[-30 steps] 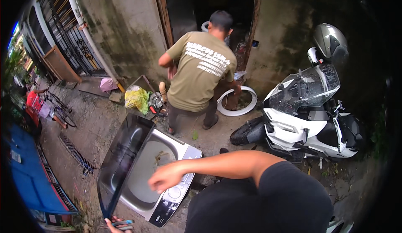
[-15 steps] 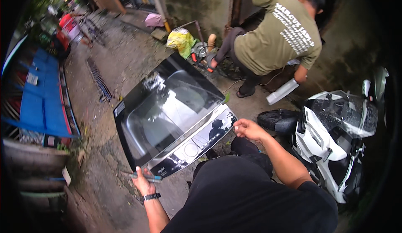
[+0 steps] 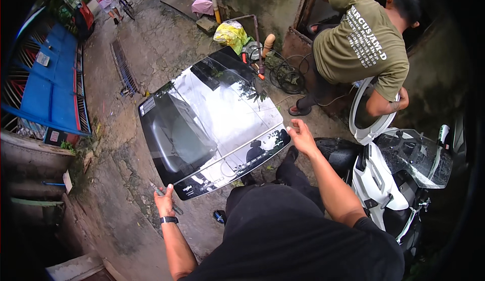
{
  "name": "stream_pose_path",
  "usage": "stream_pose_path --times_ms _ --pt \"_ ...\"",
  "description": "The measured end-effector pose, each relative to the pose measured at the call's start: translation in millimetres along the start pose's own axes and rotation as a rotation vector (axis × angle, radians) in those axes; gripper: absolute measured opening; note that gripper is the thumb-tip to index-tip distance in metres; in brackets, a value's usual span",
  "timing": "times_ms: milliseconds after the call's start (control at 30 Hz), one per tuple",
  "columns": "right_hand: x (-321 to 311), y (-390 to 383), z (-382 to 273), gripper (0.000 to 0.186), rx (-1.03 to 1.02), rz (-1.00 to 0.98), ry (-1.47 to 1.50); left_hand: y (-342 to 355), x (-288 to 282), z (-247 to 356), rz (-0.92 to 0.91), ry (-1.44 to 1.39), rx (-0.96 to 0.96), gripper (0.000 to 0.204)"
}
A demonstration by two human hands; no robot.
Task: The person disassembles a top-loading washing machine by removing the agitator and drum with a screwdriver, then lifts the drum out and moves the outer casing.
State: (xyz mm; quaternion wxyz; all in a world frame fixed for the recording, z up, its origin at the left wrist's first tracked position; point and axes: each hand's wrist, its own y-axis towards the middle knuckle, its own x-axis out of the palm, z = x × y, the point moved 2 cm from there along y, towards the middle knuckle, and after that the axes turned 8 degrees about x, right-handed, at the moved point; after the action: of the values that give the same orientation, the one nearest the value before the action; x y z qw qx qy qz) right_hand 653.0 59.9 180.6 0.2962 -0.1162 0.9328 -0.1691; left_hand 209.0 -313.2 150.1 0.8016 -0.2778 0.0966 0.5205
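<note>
In front of me stands a top-load washing machine (image 3: pixel 174 124) with a glossy dark glass lid and a control panel along its near edge. My left hand (image 3: pixel 164 201), wearing a dark wristwatch, is closed round a screwdriver (image 3: pixel 177 209) at the machine's near left corner. The thumb lies against or very close to that corner. At the near right corner is my right hand (image 3: pixel 303 137), its fingers apart and slightly curved, holding nothing. Whether its fingertips touch the edge I cannot tell.
A co-worker (image 3: pixel 361 43) in an olive shirt steps at a doorway on the right, carrying a white ring-shaped part (image 3: pixel 357 119). A white motorcycle (image 3: pixel 376 180) stands at my right. Hoses (image 3: pixel 290 76) and a yellow bag (image 3: pixel 232 36) lie beyond the machine. A drain grate (image 3: pixel 124 66) crosses the alley.
The co-worker has stepped toward the doorway, and the white part has turned to show its ring shape. The screwdriver in my left hand has tilted. My right hand remains by the corner.
</note>
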Motion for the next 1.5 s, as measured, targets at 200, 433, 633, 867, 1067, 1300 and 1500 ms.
stream_pose_path --times_ms 200,433,633,867,1067,1300,1500 --pt "-2 -12 33 0.050 0.062 -0.021 -0.046 8 -5 -20 0.041 -0.024 0.144 0.056" --pt "0 -40 42 0.047 0.084 -0.013 -0.146 -9 18 -32 0.066 -0.084 0.187 0.043" --pt "12 -94 -36 0.047 -0.203 -0.192 -0.225 -90 53 39 0.058 0.044 0.471 0.039" --pt "107 -126 -69 0.072 0.134 -0.930 0.425 -165 163 138 -0.592 0.109 0.894 0.077" --pt "101 -103 -53 0.052 0.389 -0.801 0.742 -171 178 146 -0.943 -0.116 0.860 0.089" --pt "9 -68 -9 0.039 0.382 -0.399 0.766 -35 56 69 0.159 0.709 0.769 0.110" --pt "-5 -43 31 0.040 0.320 -0.126 0.327 12 46 12 -0.068 0.444 0.395 0.125"
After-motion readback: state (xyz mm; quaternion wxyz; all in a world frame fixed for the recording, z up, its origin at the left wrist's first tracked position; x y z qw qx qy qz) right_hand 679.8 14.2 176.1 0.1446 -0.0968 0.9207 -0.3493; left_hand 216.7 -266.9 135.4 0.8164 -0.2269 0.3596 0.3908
